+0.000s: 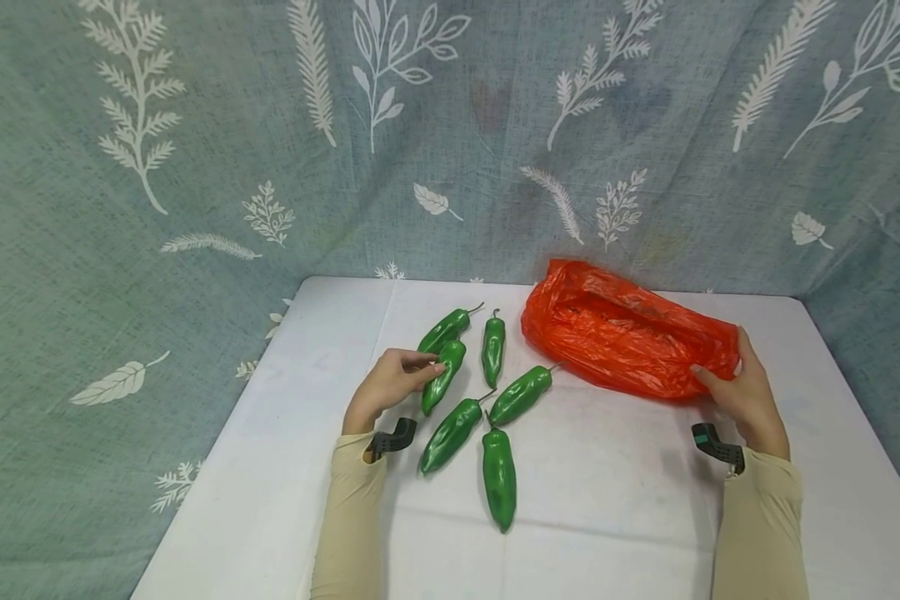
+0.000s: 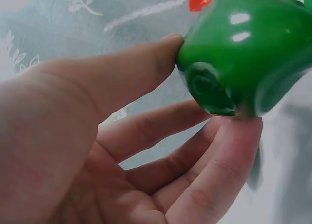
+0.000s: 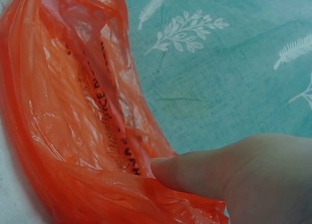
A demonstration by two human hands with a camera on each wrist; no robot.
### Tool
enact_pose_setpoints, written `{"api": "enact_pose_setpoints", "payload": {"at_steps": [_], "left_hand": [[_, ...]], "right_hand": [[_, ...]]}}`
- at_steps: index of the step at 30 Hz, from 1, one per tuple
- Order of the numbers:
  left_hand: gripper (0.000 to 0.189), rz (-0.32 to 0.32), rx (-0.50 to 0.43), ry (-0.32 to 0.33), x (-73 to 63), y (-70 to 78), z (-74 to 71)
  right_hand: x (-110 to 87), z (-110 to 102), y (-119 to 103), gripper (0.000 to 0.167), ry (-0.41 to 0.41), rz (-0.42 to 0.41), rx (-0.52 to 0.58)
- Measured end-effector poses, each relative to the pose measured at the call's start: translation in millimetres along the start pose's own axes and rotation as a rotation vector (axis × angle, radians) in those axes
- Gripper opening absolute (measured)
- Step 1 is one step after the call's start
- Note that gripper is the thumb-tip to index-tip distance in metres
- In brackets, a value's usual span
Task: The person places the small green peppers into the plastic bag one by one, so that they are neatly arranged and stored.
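Thumb [image 2: 131, 70] and fingers [image 2: 214, 175] of my left hand [image 1: 386, 385] pinch a green pepper [image 1: 437, 393], its lower tip pointing back toward me. My left wrist view shows a dark hollow in the pepper's near side, between the thumb and the fingers below. From above, the held pepper's upper end overlaps a second pepper [image 1: 442, 331] lying just beyond; I cannot tell whether the two touch.

My right hand [image 1: 748, 400] grips the right end of a red plastic bag [image 1: 630, 358], the thumb laid over its near edge. The bag lies toward the far side of the table, right of all the peppers, with its mouth gaping upward; dark lettering shows in its folds, partly hidden.

Around my left hand, a third pepper [image 1: 493, 350] lies lengthwise to the right of the held one. A fourth pepper [image 1: 521, 396] slants with its stem toward the bag, a fifth pepper [image 1: 452, 436] lies just left of it, and a sixth pepper [image 1: 499, 479] is nearest me.

Beige sleeves [image 1: 352, 533] cover my forearms, and a black device [image 1: 396, 437] shows at each wrist. White cloth [image 1: 607, 508] covers the table; grey-green fabric [image 1: 450, 200] printed with white leaves hangs behind.
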State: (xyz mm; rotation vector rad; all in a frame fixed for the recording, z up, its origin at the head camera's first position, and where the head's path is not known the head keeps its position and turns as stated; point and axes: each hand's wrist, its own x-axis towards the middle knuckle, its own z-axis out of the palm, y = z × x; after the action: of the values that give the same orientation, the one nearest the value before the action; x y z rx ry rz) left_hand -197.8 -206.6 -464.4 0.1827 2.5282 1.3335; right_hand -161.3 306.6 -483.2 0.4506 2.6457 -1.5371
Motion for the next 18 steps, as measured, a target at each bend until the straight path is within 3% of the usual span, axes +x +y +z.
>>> {"api": "enact_pose_setpoints", "payload": {"at_steps": [10,18], "left_hand": [[0.048,0.003,-0.077,-0.001,-1.0,4.6,4.3],[0.049,0.033,-0.069,0.008,0.7,8.9,7.5]], "right_hand": [[0.3,0.4,-1.3,0.095,-0.004,0.007,-0.008],[-2.5,0.2,-1.4,0.096,-0.008,0.0,0.007]]}}
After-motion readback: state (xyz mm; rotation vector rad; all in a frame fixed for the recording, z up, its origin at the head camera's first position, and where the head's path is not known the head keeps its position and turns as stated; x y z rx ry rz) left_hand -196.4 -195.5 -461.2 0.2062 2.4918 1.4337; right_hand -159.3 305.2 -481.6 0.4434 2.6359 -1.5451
